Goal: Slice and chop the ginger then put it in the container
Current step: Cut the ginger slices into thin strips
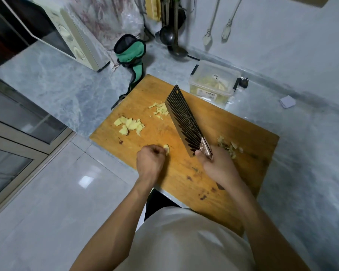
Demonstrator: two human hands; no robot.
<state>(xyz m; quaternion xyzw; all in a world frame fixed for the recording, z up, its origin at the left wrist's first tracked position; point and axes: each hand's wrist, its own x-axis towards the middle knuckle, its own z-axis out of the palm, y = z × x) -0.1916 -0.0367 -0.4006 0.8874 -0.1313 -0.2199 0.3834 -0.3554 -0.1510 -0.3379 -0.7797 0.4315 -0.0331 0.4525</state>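
Leftmost first: microwave (67,34) on the far-left counter, well apart from the work. A green cloth holder (131,53) lies just beyond the far-left corner of the cutting board (184,173), parked out of the way.

On the board, a pile of ginger slices (129,125) sits at the left edge, set aside, likely awaiting chopping. Farther in, a looser heap of ginger shreds (160,109) lies touching or just beside the blade; probably the cut batch.

Left hand (151,160) at the near-middle of the board, fingers curled, pinching a small ginger piece (166,149) at the fingertips. Judgement: it is being brought to the cutting spot, knuckles tucked to keep clear of the edge.

Cleaver (184,122) runs diagonally, tip far-left, flat face tilted up toward the camera, so it is not mid-cut; whether the edge rests on the board I cannot tell. Right hand (219,165) is wrapped around the handle up by the blade's heel, a choked grip for control.

Peel scraps (230,146) lie just right of that hand, kept separate from the good ginger.

Container (213,83), clear plastic, stands on the counter just past the board's far edge; pale contents show through. Its lid state is unclear. Close placement suits scraping ginger across.

Ladles (170,36) hang on the far wall.
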